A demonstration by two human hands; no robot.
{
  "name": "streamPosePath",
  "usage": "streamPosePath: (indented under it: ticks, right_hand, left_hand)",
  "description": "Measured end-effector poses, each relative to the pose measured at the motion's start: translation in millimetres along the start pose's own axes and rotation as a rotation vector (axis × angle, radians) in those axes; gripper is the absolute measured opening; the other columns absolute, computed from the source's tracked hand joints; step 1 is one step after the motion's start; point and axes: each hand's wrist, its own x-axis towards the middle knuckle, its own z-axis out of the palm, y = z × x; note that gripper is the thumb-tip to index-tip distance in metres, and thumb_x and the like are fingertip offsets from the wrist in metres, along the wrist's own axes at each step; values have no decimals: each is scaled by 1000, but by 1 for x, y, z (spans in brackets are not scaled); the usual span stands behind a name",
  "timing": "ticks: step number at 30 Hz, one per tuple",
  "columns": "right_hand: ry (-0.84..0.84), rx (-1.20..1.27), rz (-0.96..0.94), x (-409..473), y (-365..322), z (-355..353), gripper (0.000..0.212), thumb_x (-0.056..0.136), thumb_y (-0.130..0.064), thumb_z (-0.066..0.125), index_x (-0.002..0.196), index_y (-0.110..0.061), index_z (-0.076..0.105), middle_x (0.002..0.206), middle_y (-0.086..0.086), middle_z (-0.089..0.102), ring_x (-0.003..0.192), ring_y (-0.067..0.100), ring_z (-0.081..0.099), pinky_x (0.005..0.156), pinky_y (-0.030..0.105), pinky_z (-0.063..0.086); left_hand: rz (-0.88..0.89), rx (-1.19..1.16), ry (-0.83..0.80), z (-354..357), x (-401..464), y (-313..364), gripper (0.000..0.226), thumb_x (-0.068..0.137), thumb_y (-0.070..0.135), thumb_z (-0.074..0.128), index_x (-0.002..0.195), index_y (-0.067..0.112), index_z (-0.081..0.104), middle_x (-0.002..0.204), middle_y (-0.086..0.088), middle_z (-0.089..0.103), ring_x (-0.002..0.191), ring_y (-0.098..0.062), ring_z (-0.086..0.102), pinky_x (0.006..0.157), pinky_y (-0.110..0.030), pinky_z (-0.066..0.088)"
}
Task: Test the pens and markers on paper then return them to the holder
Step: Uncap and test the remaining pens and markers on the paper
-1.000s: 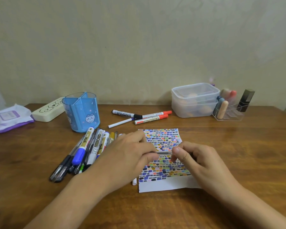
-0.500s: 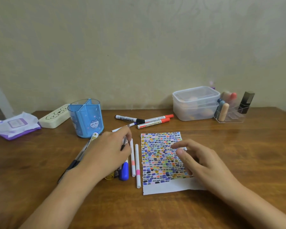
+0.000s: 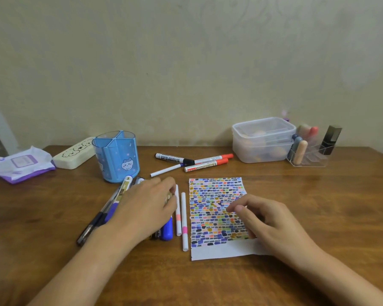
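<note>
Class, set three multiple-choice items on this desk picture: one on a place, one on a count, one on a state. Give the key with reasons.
1. Where does the blue holder stand? A left of the paper B on the paper C right of the clear box
2. How many red-capped markers lie behind the paper? A one B two C four
3. What does the right hand hold? A a marker B nothing C the holder

Key: 1 A, it stands back left of the paper; 2 B, two red caps show; 3 B, its curled fingers are empty.

Both hands [image 3: 146,208] [image 3: 272,224] low, fingers curled.
</note>
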Motion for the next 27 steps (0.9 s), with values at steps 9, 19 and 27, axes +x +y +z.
streamPosePath:
  ticks: [9, 19, 27]
  right_hand:
    - [-6, -106, -35, 3, 7, 1, 11, 97, -34, 62, 94, -40, 70, 79, -14, 67, 58, 6, 53, 53, 19, 39]
    - [105, -240, -65, 17, -5, -6, 20, 95, -31, 64, 112, -42, 64, 104, -23, 66, 65, 7, 58, 60, 16, 41]
    - [-42, -712, -110, 105, -3, 3, 49, 99, -28, 59, 147, -31, 46, 147, -8, 52, 117, 14, 60, 87, 26, 49]
  left_hand:
    - [278, -25, -100, 13, -3, 0, 35, 99, 52, 45, 132, 45, 54, 128, 21, 43, 121, -1, 33, 102, -26, 34]
    - [293, -64, -64, 21, -6, 8, 40, 98, 57, 41, 134, 41, 51, 132, 20, 43, 126, -4, 33, 106, -26, 28]
    - [327, -78, -135, 22, -6, 7, 52, 95, 63, 43, 143, 41, 44, 141, 19, 41, 131, -4, 32, 109, -27, 24]
